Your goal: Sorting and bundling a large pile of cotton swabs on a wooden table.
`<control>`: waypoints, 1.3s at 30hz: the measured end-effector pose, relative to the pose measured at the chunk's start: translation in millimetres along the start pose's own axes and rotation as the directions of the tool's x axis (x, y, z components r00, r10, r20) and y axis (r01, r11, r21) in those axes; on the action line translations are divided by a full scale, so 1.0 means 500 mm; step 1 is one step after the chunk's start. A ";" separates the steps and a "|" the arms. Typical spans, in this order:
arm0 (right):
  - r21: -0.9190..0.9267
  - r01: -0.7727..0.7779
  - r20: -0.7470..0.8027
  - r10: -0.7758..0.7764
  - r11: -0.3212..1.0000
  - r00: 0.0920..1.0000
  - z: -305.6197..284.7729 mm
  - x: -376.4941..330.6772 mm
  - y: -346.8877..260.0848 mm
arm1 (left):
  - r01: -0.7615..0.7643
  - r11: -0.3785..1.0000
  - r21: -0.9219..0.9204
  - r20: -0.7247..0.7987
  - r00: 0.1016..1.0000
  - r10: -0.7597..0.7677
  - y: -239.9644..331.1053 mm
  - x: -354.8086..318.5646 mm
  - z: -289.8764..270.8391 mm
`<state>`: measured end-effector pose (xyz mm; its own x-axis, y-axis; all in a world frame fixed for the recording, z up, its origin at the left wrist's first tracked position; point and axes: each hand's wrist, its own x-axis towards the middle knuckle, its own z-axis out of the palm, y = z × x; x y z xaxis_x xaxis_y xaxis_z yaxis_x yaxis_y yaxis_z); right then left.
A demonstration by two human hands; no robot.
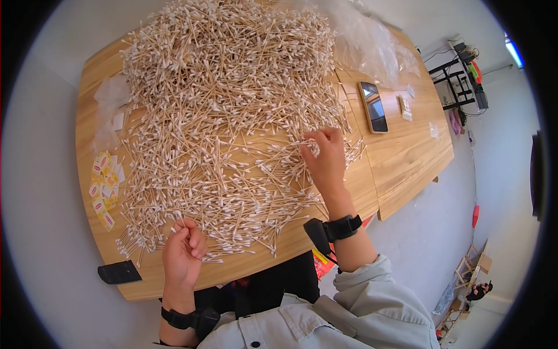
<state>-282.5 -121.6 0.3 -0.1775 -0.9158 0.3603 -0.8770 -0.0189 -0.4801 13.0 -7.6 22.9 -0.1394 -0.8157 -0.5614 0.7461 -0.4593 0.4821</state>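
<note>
A big heap of wooden cotton swabs (pixel 221 110) with white tips covers most of the wooden table (pixel 407 157). My right hand (pixel 324 158) reaches into the right side of the heap and pinches a single swab between thumb and fingertips. My left hand (pixel 183 253) rests at the near edge of the heap with fingers curled around a small bundle of swabs, their white tips showing above the knuckles. Both wrists wear black bands.
A smartphone (pixel 373 106) lies right of the heap. Clear plastic bags (pixel 372 41) sit at the far right, more plastic (pixel 110 99) at the left. Small yellow-and-white packets (pixel 104 189) lie by the left edge. A black flat object (pixel 119 271) sits at the near-left corner.
</note>
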 end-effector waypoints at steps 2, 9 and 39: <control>0.104 0.111 -0.002 -0.112 0.988 0.994 0.032 0.014 -0.012 | 0.008 1.000 0.001 0.007 1.000 -0.008 -0.001 0.002 0.004; 0.066 0.096 0.300 -0.112 0.993 0.947 0.128 0.044 -0.070 | 0.032 0.998 0.055 0.023 0.999 -0.033 -0.012 -0.002 0.023; 0.118 0.005 0.220 -0.031 0.993 0.975 0.049 0.002 0.005 | 0.064 0.968 -0.243 -0.047 0.996 -0.078 -0.005 0.017 0.001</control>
<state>-273.7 -132.3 -20.2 -0.0478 -0.9807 0.1898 -0.8190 -0.0703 -0.5694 9.5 -13.8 17.2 -0.1664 -0.7601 -0.6281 0.8712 -0.4117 0.2673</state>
